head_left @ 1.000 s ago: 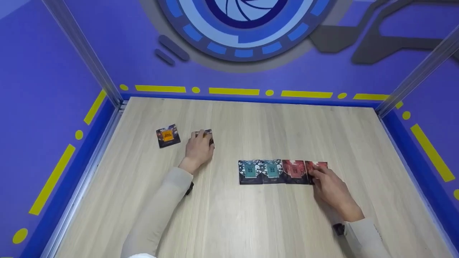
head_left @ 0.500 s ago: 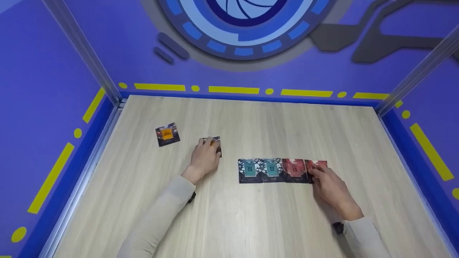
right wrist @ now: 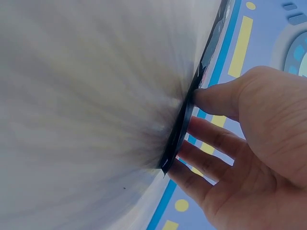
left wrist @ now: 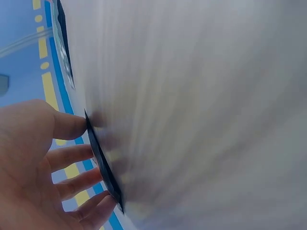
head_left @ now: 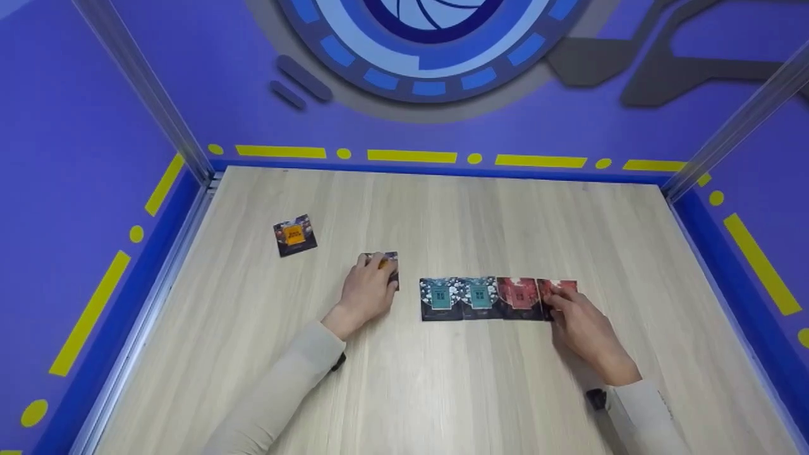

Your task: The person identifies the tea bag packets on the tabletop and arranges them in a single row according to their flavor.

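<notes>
In the head view, my left hand (head_left: 366, 291) lies on an orange-and-black flat square packet (head_left: 393, 278), covering most of it. The left wrist view shows thumb and fingertips touching that dark packet (left wrist: 103, 163) against the tabletop. My right hand (head_left: 584, 328) rests on the rightmost red packet (head_left: 565, 285), at the end of a side-by-side row. In the right wrist view, its fairly straight fingers press on the dark packet (right wrist: 177, 134). Left of it in the row come another red packet (head_left: 519, 298) and two teal ones, the nearer teal packet (head_left: 480, 297) and the outer teal packet (head_left: 440, 298).
Another orange-and-black packet (head_left: 295, 236) lies slightly turned at the table's far left. The light wood tabletop (head_left: 430, 392) is bounded by a blue-purple back wall (head_left: 404, 133) and similar side walls. A small gap separates the left-hand packet from the row.
My left hand has slid its orange-and-black packet to the right and nearer, towards the row's left end. The right hand and the row have stayed in place.
</notes>
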Tool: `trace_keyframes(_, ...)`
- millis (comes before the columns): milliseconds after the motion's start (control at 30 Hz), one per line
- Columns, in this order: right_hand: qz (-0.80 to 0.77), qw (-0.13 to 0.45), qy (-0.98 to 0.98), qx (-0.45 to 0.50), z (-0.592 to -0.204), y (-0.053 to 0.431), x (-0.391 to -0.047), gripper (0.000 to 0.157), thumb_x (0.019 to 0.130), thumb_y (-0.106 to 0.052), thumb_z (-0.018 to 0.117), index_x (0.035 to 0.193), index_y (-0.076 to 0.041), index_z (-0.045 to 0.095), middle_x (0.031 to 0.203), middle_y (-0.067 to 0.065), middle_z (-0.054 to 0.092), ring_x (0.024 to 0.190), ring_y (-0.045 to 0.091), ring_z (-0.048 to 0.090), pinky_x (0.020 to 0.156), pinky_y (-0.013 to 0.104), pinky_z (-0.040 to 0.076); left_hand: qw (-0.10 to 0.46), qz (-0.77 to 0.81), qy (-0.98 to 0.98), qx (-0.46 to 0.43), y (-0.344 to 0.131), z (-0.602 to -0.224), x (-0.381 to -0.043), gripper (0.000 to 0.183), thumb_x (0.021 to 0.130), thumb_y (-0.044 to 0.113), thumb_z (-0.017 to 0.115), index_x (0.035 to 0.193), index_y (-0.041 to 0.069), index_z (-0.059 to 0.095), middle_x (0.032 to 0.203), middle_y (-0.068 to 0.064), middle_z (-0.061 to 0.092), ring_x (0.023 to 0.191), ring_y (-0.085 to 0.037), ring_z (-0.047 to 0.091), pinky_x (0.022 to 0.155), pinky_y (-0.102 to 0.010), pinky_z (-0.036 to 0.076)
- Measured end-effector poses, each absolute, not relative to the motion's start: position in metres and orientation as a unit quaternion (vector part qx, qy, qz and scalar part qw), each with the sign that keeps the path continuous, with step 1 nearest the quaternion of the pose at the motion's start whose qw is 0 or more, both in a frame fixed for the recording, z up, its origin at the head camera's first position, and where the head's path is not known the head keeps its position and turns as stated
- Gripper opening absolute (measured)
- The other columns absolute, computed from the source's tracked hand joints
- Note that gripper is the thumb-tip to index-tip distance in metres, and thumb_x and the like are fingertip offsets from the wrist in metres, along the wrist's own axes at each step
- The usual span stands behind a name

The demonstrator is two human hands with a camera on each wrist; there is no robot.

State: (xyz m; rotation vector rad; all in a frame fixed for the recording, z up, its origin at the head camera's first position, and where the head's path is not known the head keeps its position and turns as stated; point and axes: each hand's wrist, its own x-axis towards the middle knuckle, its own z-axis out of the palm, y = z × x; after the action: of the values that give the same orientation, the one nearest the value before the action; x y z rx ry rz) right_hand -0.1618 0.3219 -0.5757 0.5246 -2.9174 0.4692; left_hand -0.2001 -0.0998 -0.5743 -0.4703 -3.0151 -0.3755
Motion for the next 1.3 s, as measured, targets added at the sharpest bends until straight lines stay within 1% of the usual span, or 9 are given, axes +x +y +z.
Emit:
trace_keyframes(267,0.152,0.06,-0.973,0.164,-0.576,0.322,-0.162,0.028,0.091,0.0,0.067,0.118,0.003,0.07,0.129,0.02,0.061,0.118,0.041,0.059,0.093,0.056,0.05,0.006,-0.128,-0.978,-0.163,-0.086,-0.573,-0.178,0.042,0.101,0.032,0.057,0.139,0.014,0.06,0.141,-0.012,0.053,0.124,-0.036,0.049,0.098,-0.045,0.048)
trace_keyframes(433,0.157,0.056,-0.973,0.162,-0.576,0.322,-0.161,0.027,0.092,0.0,0.066,0.118,0.003,0.071,0.128,0.02,0.061,0.119,0.041,0.058,0.093,0.057,0.05,0.002,-0.122,-0.978,-0.171,-0.08,-0.574,-0.169,0.042,0.1,0.034,0.058,0.138,0.015,0.06,0.141,-0.011,0.053,0.125,-0.036,0.049,0.1,-0.046,0.047)
trace_keyframes(700,0.153,0.06,-0.972,0.167,-0.576,0.323,-0.161,0.028,0.091,0.001,0.067,0.118,0.002,0.07,0.128,0.02,0.061,0.117,0.042,0.059,0.091,0.057,0.051,-0.001,-0.102,-0.978,-0.18,-0.078,-0.573,-0.167,0.045,0.101,0.035,0.056,0.141,0.015,0.058,0.141,-0.011,0.053,0.123,-0.034,0.049,0.097,-0.044,0.049)
trace_keyframes(933,0.155,0.074,-0.97,0.174,-0.577,0.324,-0.162,0.023,0.09,0.002,0.067,0.112,0.003,0.072,0.127,0.021,0.062,0.118,0.043,0.059,0.093,0.057,0.05,-0.016,-0.096,-0.978,-0.183,-0.075,-0.57,-0.166,0.046,0.101,0.036,0.057,0.141,0.014,0.058,0.142,-0.012,0.052,0.126,-0.035,0.048,0.098,-0.044,0.05)
trace_keyframes(1300,0.152,0.059,-0.972,0.17,-0.576,0.322,-0.162,0.024,0.092,-0.001,0.065,0.115,0.004,0.071,0.129,0.022,0.061,0.119,0.043,0.058,0.095,0.057,0.049,-0.016,-0.091,-0.979,-0.182,-0.075,-0.569,-0.164,0.046,0.1,0.034,0.057,0.141,0.013,0.057,0.143,-0.013,0.051,0.125,-0.036,0.048,0.097,-0.045,0.05)
